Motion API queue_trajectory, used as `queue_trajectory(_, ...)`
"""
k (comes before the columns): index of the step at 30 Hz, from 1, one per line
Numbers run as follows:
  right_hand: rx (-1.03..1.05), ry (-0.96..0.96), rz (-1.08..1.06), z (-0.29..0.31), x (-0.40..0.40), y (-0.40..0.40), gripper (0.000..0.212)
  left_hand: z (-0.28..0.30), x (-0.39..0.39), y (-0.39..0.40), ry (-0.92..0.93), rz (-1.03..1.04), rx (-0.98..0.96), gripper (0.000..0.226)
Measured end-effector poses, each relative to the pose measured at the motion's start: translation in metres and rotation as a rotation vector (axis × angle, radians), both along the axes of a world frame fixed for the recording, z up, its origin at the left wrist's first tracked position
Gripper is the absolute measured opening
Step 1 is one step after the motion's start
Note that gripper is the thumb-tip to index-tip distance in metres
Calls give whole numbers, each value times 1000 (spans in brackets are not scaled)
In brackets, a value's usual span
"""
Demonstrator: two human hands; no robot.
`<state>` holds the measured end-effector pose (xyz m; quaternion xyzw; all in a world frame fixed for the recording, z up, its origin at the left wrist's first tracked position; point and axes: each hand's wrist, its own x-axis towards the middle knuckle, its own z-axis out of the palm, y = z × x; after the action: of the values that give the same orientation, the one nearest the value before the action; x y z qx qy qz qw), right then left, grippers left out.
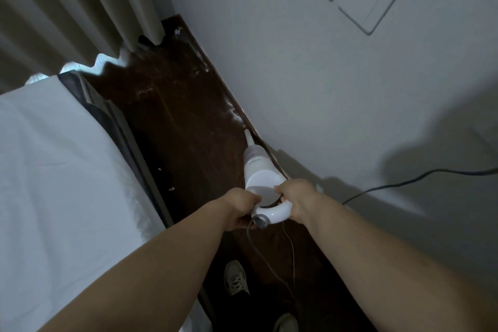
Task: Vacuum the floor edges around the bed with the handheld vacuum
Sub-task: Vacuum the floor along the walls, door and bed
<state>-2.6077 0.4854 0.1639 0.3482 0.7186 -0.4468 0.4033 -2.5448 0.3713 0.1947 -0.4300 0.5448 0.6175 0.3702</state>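
The fingers of the left hand (240, 206) and the right hand (295, 198) curl tight around the white handheld vacuum (262, 179), one on each side of its loop handle. Its thin nozzle touches the dark floor (172, 116) right by the wall (310, 75), beside the bed (54, 156). This looks like the wall-side edge being cleaned. Next, push forward toward the white dust (234, 113) ahead.

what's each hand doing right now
Left hand: closed around the left side of the handheld vacuum's loop handle.
Right hand: closed around the right side of the same handle.
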Motion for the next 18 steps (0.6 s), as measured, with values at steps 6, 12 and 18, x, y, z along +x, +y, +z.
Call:
queue_trajectory(6,-22,-16,3,-4,-34,-23,33,-7,-35,-23,9,-14,-23,39)
queue_trajectory(12,-61,-22,-16,1,-65,-50,32,-15,-65,-52,28,21,-10,40)
queue_trajectory(18,-87,-32,-35,-1,-93,-84,28,-21,-94,-84,68,14,-44,38)
